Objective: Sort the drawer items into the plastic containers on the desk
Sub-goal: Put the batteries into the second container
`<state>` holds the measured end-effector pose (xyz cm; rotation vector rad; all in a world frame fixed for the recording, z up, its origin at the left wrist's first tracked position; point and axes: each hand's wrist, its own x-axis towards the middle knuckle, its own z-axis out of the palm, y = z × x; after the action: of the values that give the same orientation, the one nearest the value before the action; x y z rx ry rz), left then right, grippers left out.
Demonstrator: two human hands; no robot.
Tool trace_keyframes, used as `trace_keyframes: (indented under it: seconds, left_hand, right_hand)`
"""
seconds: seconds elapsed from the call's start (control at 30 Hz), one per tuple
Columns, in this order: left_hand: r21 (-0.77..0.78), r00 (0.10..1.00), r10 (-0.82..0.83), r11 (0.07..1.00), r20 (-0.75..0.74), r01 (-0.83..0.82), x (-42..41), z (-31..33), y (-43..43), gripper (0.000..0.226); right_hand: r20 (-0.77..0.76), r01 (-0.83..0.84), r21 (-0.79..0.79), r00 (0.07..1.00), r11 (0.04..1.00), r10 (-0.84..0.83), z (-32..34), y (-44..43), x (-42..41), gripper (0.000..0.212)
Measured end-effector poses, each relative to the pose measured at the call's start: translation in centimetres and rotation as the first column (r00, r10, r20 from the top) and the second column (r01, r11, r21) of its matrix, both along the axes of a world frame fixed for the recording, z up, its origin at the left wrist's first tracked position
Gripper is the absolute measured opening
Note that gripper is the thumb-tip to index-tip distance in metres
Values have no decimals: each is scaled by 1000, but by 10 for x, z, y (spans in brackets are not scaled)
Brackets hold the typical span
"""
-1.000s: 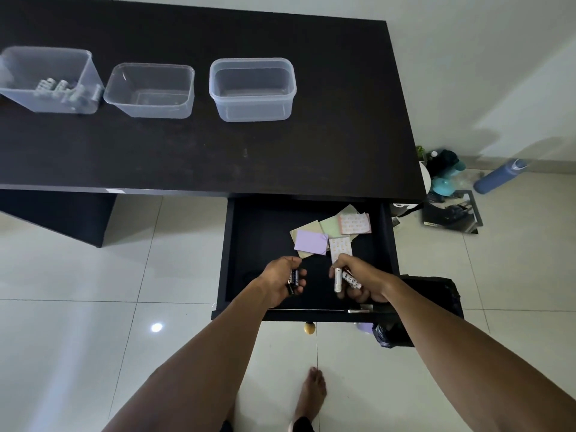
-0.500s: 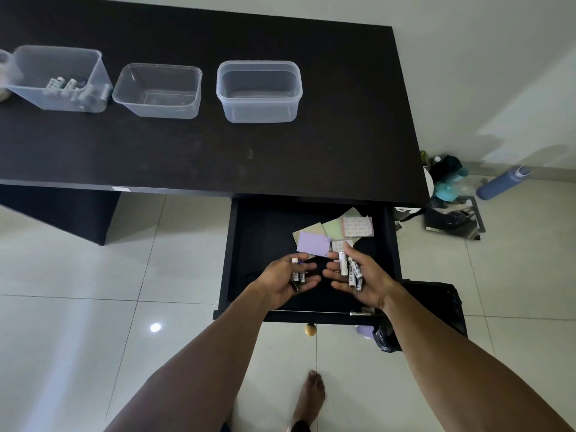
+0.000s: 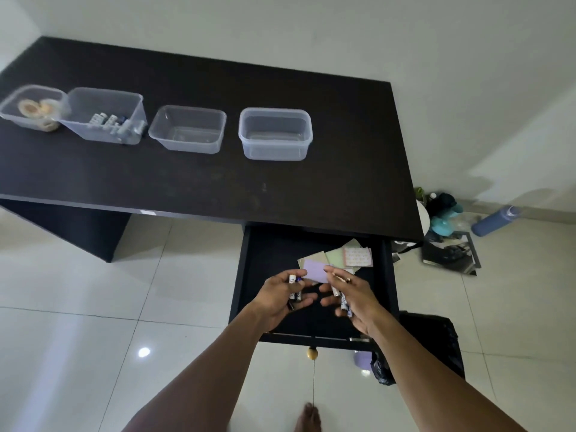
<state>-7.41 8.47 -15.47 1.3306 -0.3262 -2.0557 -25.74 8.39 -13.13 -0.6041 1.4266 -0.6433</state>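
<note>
both hands hover over the open drawer (image 3: 274, 254) that sticks out from under the dark desk (image 3: 218, 182). the left hand (image 3: 282, 299) is cupped palm up, fingers loosely curled around a few small batteries (image 3: 294, 291) lying across its palm. the right hand (image 3: 350, 296) sits just beside it, palm turned inward, fingers half spread, with more batteries (image 3: 343, 302) resting against its fingers; the two hands are close but not touching. behind them, in the far right part of the drawer, lies a loose pile of sticky notes (image 3: 343, 258), with a purple pad (image 3: 316, 272) nearest the fingertips and a patterned pink one (image 3: 358, 257) further back

on the desk a row of four clear plastic containers stands apart from the drawer. the leftmost container (image 3: 31, 107) holds rolls of tape, the next one (image 3: 106, 116) holds batteries, and the third container (image 3: 188, 129) and the rightmost container (image 3: 276, 134) look empty. a bare foot (image 3: 308, 419) shows on the tiled floor below, and a blue bottle (image 3: 495, 219) lies by the wall
</note>
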Motion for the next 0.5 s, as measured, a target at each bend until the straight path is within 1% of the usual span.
trace_keyframes:
  seconds: [0.13,0.27,0.37,0.5]
  left_hand:
    - [-52,997,69,996,-21,-70,27,34,3,26]
    - [-93,986,161,982,-43,-164,70,68,6,26]
    - [-125,974,221,966,-56,-226,114,94,10,24]
    - [-187,956,289,938,-43,-292,174,122,10,25]
  right_hand:
    - [-34,-20,-68,999,997,18,27,1,26,19]
    - [-22,-35,-137,999,990,32,57,2,67,20]
    - [-17,-54,-201,999,978,52,83,2,109,20]
    - [3,-63,-249,998,967,66,116,-5,170,17]
